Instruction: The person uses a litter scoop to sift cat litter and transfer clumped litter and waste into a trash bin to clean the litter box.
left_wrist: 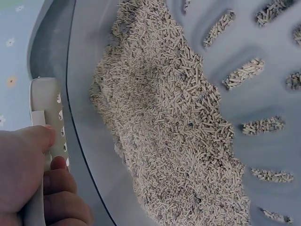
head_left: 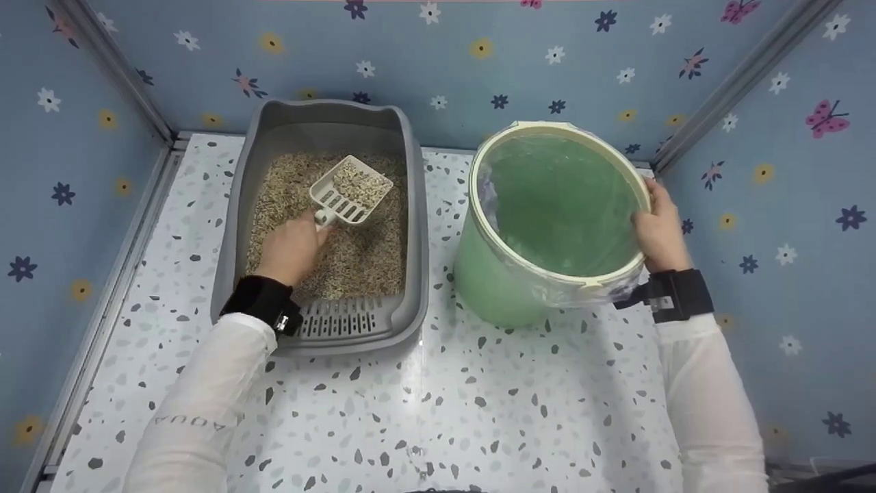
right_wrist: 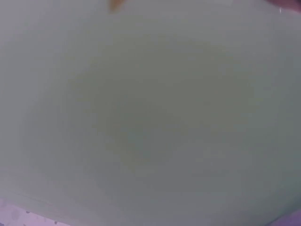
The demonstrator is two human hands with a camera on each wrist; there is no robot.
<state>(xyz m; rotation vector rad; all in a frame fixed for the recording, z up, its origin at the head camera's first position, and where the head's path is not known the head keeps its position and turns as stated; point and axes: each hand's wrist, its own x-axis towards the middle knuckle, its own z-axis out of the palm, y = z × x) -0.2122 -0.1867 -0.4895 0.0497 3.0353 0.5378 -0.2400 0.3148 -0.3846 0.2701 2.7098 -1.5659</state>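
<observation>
My left hand [head_left: 293, 250] grips the handle of a pale slotted litter scoop [head_left: 329, 216] above the grey litter box [head_left: 420, 239]. A heap of pellet litter [head_left: 361, 186] lies in the scoop. In the left wrist view, thumb and fingers curl round the handle of the scoop [left_wrist: 45, 96]. Over on the right, my right hand [head_left: 662, 229] holds the rim of a light green bin [head_left: 493, 274], thumb on the inner side. A clear plastic bag lines this bin. The bin's wall [right_wrist: 150, 132] fills the right wrist view, mostly blurred.
Tan pellet litter [head_left: 363, 270] covers most of the box floor, with a slotted ledge [head_left: 342, 322] at its near end. Speckled white flooring [head_left: 410, 411] lies underneath. Flower-patterned blue panels [head_left: 452, 61] enclose the back and both sides.
</observation>
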